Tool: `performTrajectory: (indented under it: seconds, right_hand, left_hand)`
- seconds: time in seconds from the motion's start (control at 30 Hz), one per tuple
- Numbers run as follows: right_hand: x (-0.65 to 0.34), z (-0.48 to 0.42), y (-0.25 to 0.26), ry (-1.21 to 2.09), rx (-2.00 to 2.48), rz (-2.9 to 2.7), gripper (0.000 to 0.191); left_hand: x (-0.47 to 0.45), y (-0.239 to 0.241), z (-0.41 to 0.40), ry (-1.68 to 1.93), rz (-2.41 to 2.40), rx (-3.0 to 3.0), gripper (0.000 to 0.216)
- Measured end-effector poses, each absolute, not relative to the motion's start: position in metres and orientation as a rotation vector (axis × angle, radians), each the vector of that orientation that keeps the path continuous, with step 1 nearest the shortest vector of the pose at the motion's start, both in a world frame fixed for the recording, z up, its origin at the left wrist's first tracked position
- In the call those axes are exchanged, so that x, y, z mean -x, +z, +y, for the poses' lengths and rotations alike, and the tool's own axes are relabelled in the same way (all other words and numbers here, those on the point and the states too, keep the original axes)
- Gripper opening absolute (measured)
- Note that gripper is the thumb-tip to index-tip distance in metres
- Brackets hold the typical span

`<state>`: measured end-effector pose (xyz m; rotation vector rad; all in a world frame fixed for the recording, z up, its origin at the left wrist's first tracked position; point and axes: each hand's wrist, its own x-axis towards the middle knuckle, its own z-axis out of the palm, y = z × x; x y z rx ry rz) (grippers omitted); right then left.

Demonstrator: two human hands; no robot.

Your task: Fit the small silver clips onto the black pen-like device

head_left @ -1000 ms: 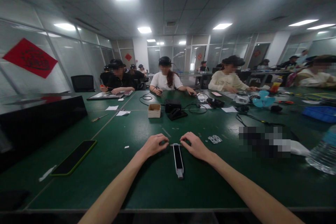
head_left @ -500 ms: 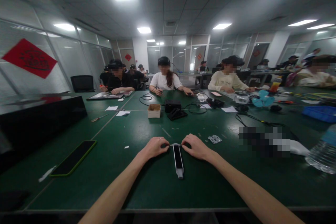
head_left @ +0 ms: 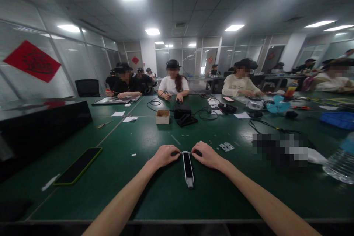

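Observation:
A narrow black device with a silver frame [head_left: 188, 169] lies lengthwise on the green table [head_left: 155, 195] in front of me. My left hand [head_left: 165, 155] has its fingers curled and pinched at the left of the device's far end. My right hand [head_left: 206, 155] pinches the same end from the right. Both sets of fingertips press against the thin silver end piece. A small metal hinge [head_left: 226, 146] lies just right of my right hand.
A black phone in a green case [head_left: 78, 165] lies to the left. A cardboard box [head_left: 162, 116], a black unit with cables [head_left: 183, 114], a water bottle [head_left: 339, 160] and a blue tray [head_left: 337, 118] stand further off. Several people sit working across the table.
Both hands have closed in slightly on the far end of the device. The person in white across the table has drawn a hand inward.

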<state>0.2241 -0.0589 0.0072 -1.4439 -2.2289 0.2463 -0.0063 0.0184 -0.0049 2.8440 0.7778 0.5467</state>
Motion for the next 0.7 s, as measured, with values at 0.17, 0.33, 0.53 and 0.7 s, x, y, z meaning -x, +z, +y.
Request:
performTrajectory:
  seconds: [0.17, 0.33, 0.53, 0.7]
  right_hand:
    - [-0.2235, -0.0581, 0.0067, 0.2, 1.42, -2.25, 0.018]
    - [-0.2244, -0.0586, 0.0067, 0.229, 1.435, -2.245, 0.018]
    - [-0.2251, -0.0586, 0.0064, 0.271, 1.446, -2.227, 0.018]
    - [-0.2261, -0.0579, 0.005, 0.282, 1.443, -2.223, 0.018]
  left_hand:
    - [0.0065, -0.0057, 0.0178, 0.544, 0.781, -2.847, 0.019]
    - [0.0052, -0.0051, 0.0158, 0.561, 0.774, -2.845, 0.018]
    - [0.0036, -0.0024, 0.0138, 0.573, 0.791, -2.826, 0.016]
    - [0.003, -0.0007, 0.0118, 0.571, 0.807, -2.809, 0.015]
